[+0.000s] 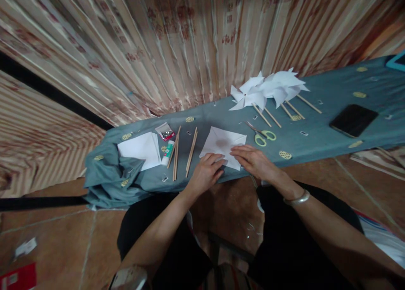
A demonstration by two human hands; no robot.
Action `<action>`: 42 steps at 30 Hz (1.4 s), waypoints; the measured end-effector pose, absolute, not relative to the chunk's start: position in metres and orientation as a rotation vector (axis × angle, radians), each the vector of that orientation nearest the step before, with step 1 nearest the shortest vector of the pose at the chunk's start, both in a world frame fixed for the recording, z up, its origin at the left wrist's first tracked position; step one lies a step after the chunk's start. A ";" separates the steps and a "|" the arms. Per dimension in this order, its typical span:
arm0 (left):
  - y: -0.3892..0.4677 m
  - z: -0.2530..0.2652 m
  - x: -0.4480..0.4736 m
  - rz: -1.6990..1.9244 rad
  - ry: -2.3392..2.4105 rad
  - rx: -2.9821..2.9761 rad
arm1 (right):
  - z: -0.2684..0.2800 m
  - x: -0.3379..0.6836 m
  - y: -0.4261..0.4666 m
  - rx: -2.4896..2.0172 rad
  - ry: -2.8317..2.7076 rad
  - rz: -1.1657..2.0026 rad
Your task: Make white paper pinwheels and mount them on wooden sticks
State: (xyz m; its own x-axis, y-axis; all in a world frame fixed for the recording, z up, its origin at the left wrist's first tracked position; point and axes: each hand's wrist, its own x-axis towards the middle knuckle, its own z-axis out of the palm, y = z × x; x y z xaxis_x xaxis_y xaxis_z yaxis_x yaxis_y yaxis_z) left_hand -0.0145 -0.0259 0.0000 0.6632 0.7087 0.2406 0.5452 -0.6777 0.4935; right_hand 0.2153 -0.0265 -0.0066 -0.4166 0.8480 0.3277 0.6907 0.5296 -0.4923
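A square sheet of white paper [220,139] with crease lines lies on the cloth in front of me. My left hand [206,171] is at its near left edge, fingers curled and closed on the paper. At the near right edge is my right hand [252,160], fingers pressed together on the sheet and the thumb partly hidden. Just beyond it lie scissors [262,137] with green handles. To the left are loose wooden sticks [191,151], more sticks [176,155], a glue stick [168,152] and a stack of white paper [139,150].
A small pack of metal pins [165,131] lies by the paper stack. Several white paper pinwheels [253,91] on sticks lie at the back right. Farther right is a dark phone [353,120]. A blue-green cloth [329,91] covers the narrow table; a curtain [190,49] hangs behind.
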 end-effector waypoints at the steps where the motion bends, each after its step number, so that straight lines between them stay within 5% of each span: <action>1: -0.024 -0.001 -0.011 0.571 0.975 2.512 | -0.009 0.215 -0.027 -1.228 -2.236 0.394; 30: -0.018 -0.006 -0.007 0.610 1.036 2.415 | -0.026 0.223 -0.030 -1.166 -2.318 0.375; 37: -0.002 0.009 -0.075 0.986 1.558 2.315 | -0.031 0.225 -0.028 -1.154 -2.303 0.369; 42: 0.000 0.013 -0.128 0.830 1.956 2.223 | -0.027 0.222 -0.026 -1.174 -2.317 0.375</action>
